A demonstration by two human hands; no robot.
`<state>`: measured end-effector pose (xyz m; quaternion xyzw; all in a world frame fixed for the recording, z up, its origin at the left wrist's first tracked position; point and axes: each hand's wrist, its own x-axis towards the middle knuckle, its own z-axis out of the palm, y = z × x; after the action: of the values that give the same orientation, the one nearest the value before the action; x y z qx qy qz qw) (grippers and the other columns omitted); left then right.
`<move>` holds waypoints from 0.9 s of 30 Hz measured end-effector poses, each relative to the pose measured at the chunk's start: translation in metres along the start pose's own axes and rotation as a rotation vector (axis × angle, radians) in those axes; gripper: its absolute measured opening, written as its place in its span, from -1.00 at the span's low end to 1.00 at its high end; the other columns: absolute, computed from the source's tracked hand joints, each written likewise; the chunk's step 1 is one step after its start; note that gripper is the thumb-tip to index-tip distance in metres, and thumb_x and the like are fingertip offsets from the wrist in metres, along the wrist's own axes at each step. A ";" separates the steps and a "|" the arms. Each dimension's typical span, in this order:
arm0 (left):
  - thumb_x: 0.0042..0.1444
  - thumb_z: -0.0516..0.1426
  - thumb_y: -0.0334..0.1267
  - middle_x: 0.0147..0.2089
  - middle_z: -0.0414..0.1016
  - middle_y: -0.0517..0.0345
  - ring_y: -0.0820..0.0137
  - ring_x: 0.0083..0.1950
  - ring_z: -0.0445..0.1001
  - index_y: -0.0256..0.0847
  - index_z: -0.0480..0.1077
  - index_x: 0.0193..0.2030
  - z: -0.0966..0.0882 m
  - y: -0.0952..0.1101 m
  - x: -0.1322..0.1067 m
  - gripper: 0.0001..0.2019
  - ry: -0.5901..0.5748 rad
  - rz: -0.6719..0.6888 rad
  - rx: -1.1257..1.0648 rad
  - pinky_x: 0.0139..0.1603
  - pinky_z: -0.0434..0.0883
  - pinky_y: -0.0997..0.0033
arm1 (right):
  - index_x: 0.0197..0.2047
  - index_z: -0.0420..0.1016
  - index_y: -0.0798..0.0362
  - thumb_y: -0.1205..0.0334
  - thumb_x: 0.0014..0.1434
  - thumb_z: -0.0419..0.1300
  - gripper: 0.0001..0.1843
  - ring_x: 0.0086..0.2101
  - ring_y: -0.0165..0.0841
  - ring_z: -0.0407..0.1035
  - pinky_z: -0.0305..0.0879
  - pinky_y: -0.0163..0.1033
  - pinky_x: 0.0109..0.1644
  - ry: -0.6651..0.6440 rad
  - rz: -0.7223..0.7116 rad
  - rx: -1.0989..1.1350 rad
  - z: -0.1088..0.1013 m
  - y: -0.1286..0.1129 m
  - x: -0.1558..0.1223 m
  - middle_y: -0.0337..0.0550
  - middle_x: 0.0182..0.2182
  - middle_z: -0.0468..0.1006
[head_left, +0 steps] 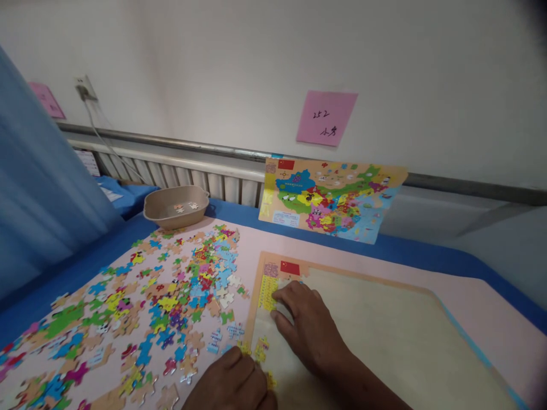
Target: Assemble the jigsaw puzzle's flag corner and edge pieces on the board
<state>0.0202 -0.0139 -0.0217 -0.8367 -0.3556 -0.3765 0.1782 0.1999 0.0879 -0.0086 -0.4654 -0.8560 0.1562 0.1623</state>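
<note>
My right hand (308, 327) reaches over the puzzle board (384, 336) near its upper left corner. Its bent index finger and thumb touch the edge of a yellow puzzle piece (268, 297) fitted below the printed red flag (289, 267). At the bottom, my left hand (234, 382) is curled by the board's left edge; its fingertips, and anything in them, are hidden. Loose yellow pieces with print, one a jigsaw piece (261, 348), lie beside it on the board. Blue-and-white text pieces (236, 330) lie just outside the frame.
Many loose puzzle pieces (171, 304) spread across the pink sheet (252, 242) at left. A beige basin (176, 208) holds a few pieces. The printed map picture (331, 199) leans against the wall rail. A blue curtain (47, 182) hangs at left; a pink note (327, 118) is on the wall.
</note>
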 end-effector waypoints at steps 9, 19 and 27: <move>0.49 -0.11 -0.44 -0.52 0.31 0.27 0.47 -0.52 0.25 -0.16 0.23 -0.48 0.001 -0.001 0.001 -0.56 0.018 0.013 0.002 -0.43 0.19 0.37 | -0.03 0.59 -0.06 0.37 0.28 0.27 -0.78 -0.07 -0.16 0.42 0.20 0.00 0.04 0.016 -0.035 0.025 0.002 0.004 0.001 -0.13 -0.12 0.57; 0.48 -0.11 -0.46 -0.54 0.29 0.28 0.46 -0.51 0.22 -0.17 0.24 -0.49 0.003 -0.003 -0.003 -0.55 -0.003 0.044 0.029 -0.43 0.15 0.33 | -0.04 0.58 -0.06 0.34 0.29 0.25 -0.80 -0.06 -0.16 0.42 0.21 0.00 0.06 0.024 -0.037 0.030 0.002 0.005 -0.001 -0.15 -0.11 0.58; 0.47 -0.09 -0.49 -0.51 0.35 0.28 0.46 -0.52 0.23 -0.16 0.24 -0.46 0.007 -0.003 -0.002 -0.58 0.024 0.053 0.039 -0.45 0.15 0.35 | -0.03 0.59 -0.06 0.34 0.29 0.23 -0.79 -0.06 -0.17 0.41 0.20 0.00 0.05 0.017 -0.028 0.021 0.003 0.004 0.001 -0.12 -0.11 0.58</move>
<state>0.0204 -0.0091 -0.0275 -0.8377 -0.3384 -0.3746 0.2086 0.2014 0.0902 -0.0127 -0.4531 -0.8592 0.1590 0.1766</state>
